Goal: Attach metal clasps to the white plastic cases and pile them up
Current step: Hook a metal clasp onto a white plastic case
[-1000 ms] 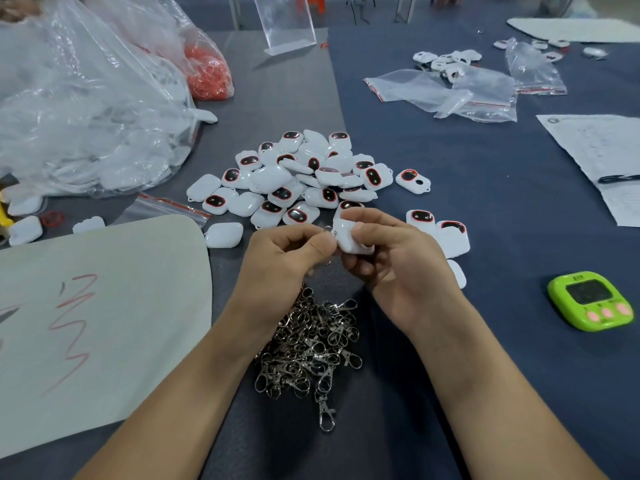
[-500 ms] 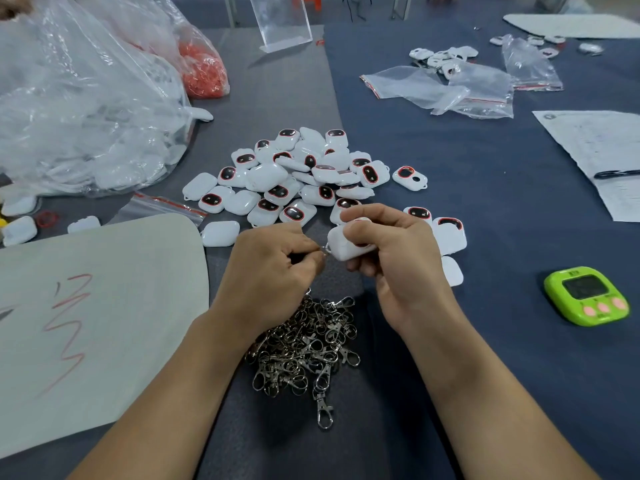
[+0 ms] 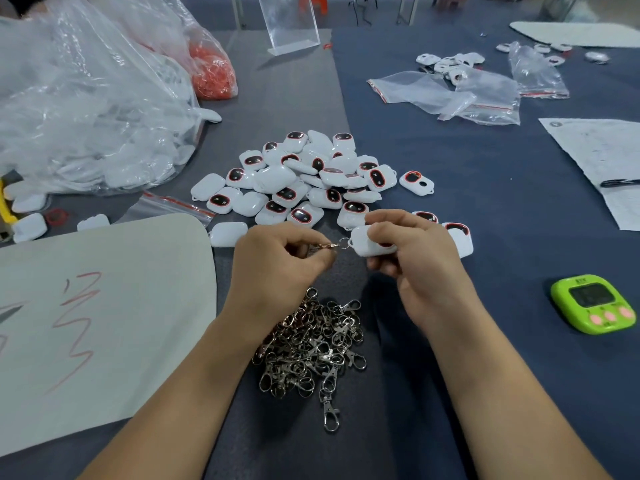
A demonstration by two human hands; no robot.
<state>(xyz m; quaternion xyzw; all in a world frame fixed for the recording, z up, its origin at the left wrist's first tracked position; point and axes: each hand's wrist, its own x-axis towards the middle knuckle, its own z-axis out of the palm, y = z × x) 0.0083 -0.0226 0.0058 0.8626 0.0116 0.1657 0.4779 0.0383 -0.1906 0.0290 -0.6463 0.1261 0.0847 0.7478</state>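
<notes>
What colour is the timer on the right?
The timer is bright green with pink buttons and a dark screen; the head view shows it best.

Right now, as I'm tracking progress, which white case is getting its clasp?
The case in the right hand, its ring next to the clasp pinched by the left hand; the other cases lie on the table.

Single head-worn wide-angle view, facing forward and down over the table (image 3: 502, 216); left hand (image 3: 277, 268) and right hand (image 3: 422, 265) near, mid-frame.

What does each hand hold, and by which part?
Left hand pinches a metal clasp by its rear end; right hand grips a white plastic case across its middle.
</notes>
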